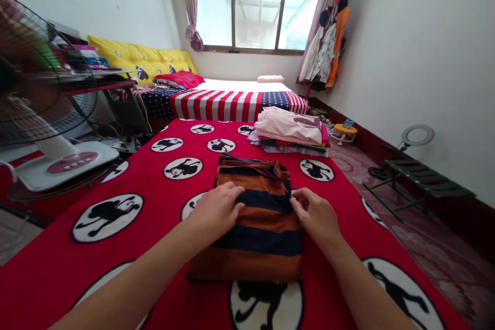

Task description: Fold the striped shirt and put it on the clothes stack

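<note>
A folded garment with orange and navy stripes (255, 221) lies on a red blanket (154, 227) printed with black figures in white ovals. My left hand (218, 211) rests on the garment's left side, fingers curled over the fabric. My right hand (315, 216) is at its right edge, thumb and fingers pinching the cloth. Both forearms reach in from the bottom of the view.
A stack of folded clothes (292, 134), pink on top, sits farther back on the blanket. Beyond is a bed with a stars-and-stripes cover (228, 103). A standing fan (42, 93) is at the left, a green folding rack (417, 178) on the floor at the right.
</note>
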Motion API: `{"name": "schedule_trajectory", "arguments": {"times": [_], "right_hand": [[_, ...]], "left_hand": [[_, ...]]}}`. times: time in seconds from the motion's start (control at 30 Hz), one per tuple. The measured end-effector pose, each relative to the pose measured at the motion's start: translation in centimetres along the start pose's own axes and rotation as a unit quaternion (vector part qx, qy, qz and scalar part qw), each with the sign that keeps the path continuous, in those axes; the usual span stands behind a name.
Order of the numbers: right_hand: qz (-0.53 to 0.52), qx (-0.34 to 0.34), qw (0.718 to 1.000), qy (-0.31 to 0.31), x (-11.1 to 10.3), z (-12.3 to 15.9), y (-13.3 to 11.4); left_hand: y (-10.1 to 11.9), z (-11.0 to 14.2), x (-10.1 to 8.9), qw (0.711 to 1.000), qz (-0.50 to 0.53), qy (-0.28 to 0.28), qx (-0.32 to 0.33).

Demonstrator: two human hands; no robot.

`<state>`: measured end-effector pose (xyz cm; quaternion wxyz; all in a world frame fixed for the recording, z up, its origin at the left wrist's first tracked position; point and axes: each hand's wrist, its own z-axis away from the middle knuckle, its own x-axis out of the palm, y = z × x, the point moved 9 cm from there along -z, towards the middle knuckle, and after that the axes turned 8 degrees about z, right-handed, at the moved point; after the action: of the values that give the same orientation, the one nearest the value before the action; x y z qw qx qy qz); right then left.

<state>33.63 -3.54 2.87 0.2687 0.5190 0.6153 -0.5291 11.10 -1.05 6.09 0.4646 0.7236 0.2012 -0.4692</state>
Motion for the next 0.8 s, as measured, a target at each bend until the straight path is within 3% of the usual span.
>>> {"name": "schedule_trajectory", "arguments": {"times": [0.07,0.13,0.33,0.5,0.67,0.8], "right_hand": [[-0.041,-0.029,0.999,0.016,0.1,0.1,-0.6],[-0.069,-0.058,0.996,0.016,0.5,0.1,-1.1],[-0.093,-0.069,0.993,0.022,1.3,0.3,-0.9],[-0.108,-0.074,0.991,0.038,0.7,-0.3,-1.2],[-0.085,-0.164,0.981,0.053,0.0,-4.3,-3.8],[-0.102,-0.254,0.962,-0.001,0.4,-8.6,-6.3]], "left_hand": [[2.1,-1.8,2.0,0.999,-0.009,-0.027,0.037],[2.5,-3.8,3.3,0.999,-0.023,-0.011,0.041],[-0.2,-6.7,4.3,0.994,-0.01,0.111,0.02],[-0.9,-6.4,5.6,0.99,0.03,0.12,0.066],[-0.6,-6.3,6.0,0.99,0.003,0.113,0.088],[-0.7,-6.4,6.0,0.988,-0.021,0.125,0.085]]}}
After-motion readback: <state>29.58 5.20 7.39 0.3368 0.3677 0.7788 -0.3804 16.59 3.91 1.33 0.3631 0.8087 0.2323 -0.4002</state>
